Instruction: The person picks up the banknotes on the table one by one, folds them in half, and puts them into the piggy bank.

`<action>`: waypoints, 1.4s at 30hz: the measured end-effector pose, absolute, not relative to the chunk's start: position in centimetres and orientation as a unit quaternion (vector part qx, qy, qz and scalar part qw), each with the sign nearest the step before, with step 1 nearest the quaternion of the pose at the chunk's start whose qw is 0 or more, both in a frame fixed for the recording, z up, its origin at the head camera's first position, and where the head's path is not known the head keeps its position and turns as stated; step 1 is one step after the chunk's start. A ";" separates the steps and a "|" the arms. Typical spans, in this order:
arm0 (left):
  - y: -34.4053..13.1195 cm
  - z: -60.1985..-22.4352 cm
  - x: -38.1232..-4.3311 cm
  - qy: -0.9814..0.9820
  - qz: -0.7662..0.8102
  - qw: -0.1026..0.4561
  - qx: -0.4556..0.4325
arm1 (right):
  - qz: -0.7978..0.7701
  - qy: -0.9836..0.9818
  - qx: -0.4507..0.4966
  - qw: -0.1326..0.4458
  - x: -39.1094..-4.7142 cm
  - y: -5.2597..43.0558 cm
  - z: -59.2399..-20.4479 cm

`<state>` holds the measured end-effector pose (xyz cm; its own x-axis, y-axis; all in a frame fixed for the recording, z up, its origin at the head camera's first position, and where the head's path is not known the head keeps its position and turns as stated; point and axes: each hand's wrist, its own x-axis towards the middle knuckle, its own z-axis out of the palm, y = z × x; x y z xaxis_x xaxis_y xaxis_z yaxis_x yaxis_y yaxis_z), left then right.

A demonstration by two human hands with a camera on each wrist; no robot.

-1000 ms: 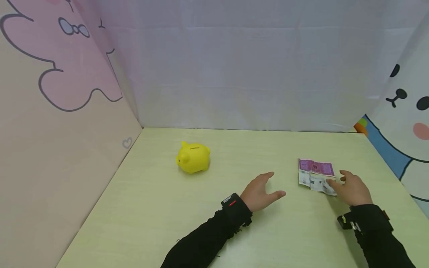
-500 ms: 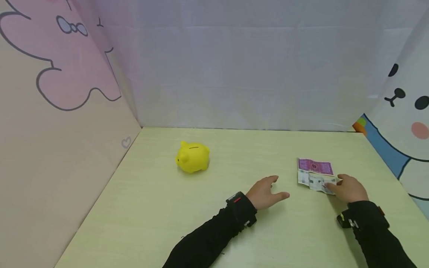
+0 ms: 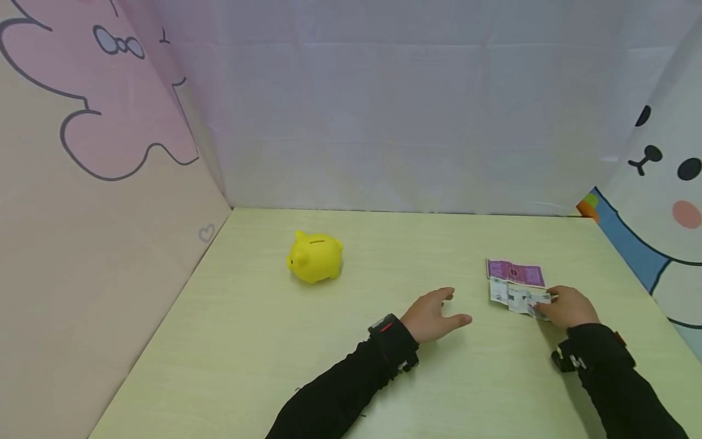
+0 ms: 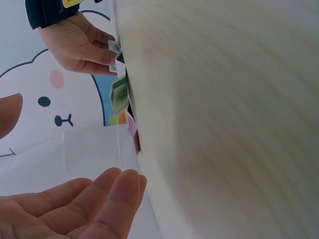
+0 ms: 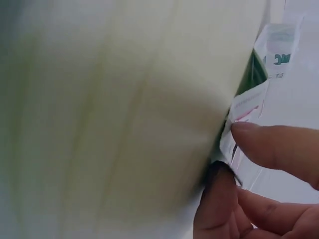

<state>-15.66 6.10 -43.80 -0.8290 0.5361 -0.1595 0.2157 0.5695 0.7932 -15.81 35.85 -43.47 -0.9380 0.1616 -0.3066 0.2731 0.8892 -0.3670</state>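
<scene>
My right hand [image 3: 573,308] pinches the near right end of a pale, creased banknote [image 3: 518,297] between thumb and fingers. In the right wrist view, the thumb presses on the folded note [image 5: 249,102] from one side, and a fingertip is on the other. Just behind that note lies a purple banknote [image 3: 515,272], flat on the table. My left hand [image 3: 433,317] hovers over the middle of the table, thumb and fingers spread, holding nothing. In the left wrist view a greenish folded part [image 4: 119,94] shows among the notes.
A yellow piggy bank [image 3: 315,259] with a slot on top stands at the back left of the pale wooden table [image 3: 230,366]. A white cloth wall [image 3: 384,122] rises behind the far edge, with printed cartoon panels at both sides.
My right hand has closed its thumb and fingers on the pale banknote, which has shifted slightly right of the purple one. My left hand has moved a little to the right.
</scene>
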 end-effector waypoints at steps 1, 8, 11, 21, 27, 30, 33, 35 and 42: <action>6.1 -43.8 -15.7 0.863 0.411 0.195 0.218 | -0.208 0.962 0.111 0.134 -15.8 35.8 -43.5; 5.9 -43.9 -15.6 0.858 0.422 0.197 0.217 | -0.233 0.957 0.116 0.125 -15.5 35.8 -43.2; 5.8 -43.8 -15.6 0.854 0.430 0.204 0.211 | -0.246 0.955 0.115 0.122 -15.2 35.7 -42.7; 6.5 -44.0 -16.2 0.821 0.477 0.243 0.199 | -0.278 0.956 0.071 0.069 -14.1 34.7 -40.9; 7.4 -44.2 -17.1 0.812 0.492 0.258 0.178 | -0.299 0.949 0.061 0.074 -13.7 34.2 -40.1; 7.9 -44.3 -17.4 0.811 0.498 0.261 0.162 | -0.305 0.948 0.056 0.074 -13.5 33.8 -39.7; 8.3 -44.3 -17.6 0.807 0.508 0.263 0.147 | -0.307 0.947 0.051 0.074 -13.3 33.4 -39.3; 8.4 -44.3 -17.7 0.800 0.518 0.268 0.138 | -0.308 0.947 0.047 0.074 -13.2 33.1 -39.0; 9.0 -44.5 -18.1 0.746 0.588 0.283 0.132 | -0.308 0.948 0.038 0.075 -13.0 32.3 -38.2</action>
<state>-18.08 9.04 -44.51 -0.8051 0.5300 -0.2663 -0.1350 0.2734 0.9524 -12.99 32.35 -38.24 -0.9860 0.0250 -0.1649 0.1173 0.8069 -0.5789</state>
